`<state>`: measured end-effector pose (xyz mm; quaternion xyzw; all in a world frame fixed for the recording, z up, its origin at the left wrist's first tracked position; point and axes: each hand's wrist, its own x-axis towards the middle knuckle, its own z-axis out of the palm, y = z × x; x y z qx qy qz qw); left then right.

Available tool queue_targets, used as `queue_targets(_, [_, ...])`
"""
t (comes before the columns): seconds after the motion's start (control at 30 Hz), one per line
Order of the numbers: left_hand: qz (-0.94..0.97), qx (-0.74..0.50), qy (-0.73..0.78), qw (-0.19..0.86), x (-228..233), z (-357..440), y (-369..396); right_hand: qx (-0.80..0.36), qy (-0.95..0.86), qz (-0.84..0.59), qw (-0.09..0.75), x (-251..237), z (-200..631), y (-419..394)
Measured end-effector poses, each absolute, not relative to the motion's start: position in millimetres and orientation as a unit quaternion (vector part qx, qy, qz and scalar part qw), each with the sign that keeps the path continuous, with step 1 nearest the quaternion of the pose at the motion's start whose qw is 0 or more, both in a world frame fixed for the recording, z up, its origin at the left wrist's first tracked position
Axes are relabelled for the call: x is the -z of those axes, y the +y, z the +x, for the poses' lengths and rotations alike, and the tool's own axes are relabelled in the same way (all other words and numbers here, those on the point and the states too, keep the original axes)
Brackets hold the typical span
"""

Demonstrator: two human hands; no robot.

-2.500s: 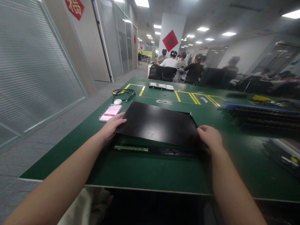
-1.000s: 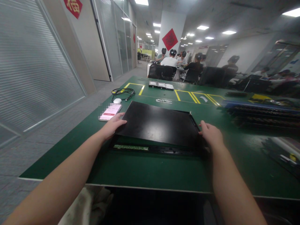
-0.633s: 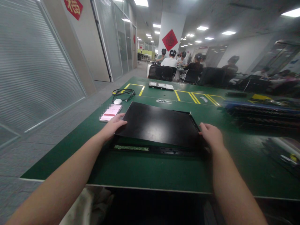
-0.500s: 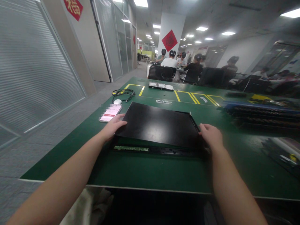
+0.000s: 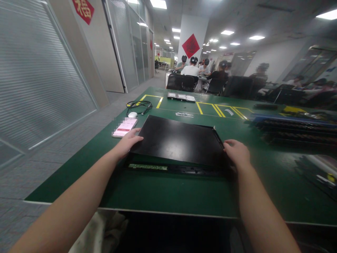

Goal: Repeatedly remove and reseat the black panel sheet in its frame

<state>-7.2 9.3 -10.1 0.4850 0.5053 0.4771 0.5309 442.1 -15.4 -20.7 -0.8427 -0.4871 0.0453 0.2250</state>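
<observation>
Item: flat black rectangular panel with a glossy face (image 5: pixel 179 140), lying near the middle of the green-matted worktop (image 5: pixel 168 196), its near edge raised a little over a long black chassis strip with a green circuit board showing along it (image 5: pixel 168 168). Left hand (image 5: pixel 126 141): palm down, fingers spread flat on the panel's near left corner, thumb toward the panel edge; a pressing contact, not a closed grip. Right hand (image 5: pixel 237 151): set against the panel's near right corner, fingers curled loosely over the edge; whether they hook beneath it cannot be told. Handling, by judgement: the panel looks stiff and thin, likely sheet metal or hard plastic, moderately light, with a slick face that would slide under a flat palm and take fingerprints; its edges and corners may be sharp. Best taken by the two opposite side edges near the front corners, fingers under and thumbs above, kept level so it does not scrape the circuit board beneath. Nearby: smartphone with a pink lit screen (image 5: pixel 124 127), just beside the left hand; small white oval mouse (image 5: pixel 132 114) and coiled black cable (image 5: pixel 139 104) beyond it; yellow taped floor-plan lines (image 5: pixel 207 107) across the far worktop; flat silver-framed tray (image 5: pixel 181 97) at the far edge; stacked dark long units (image 5: pixel 295 128) to the right. Background: seated people at a distant table (image 5: pixel 200 70), red diamond wall decorations (image 5: pixel 191 46).
</observation>
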Motion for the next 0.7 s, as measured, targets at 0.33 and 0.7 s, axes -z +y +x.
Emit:
queue_targets(0.33, [0.479,-0.482,0.502,0.535,11.3,-6.6,9.5,-0.054,-0.487,-0.842,0.227,22.2,444.2,-14.4])
queue_targets(0.7, [0.488,-0.477,0.502,0.532,12.3,-8.9,10.6,-0.042,-0.49,-0.84,0.231,22.4,442.9,-14.6])
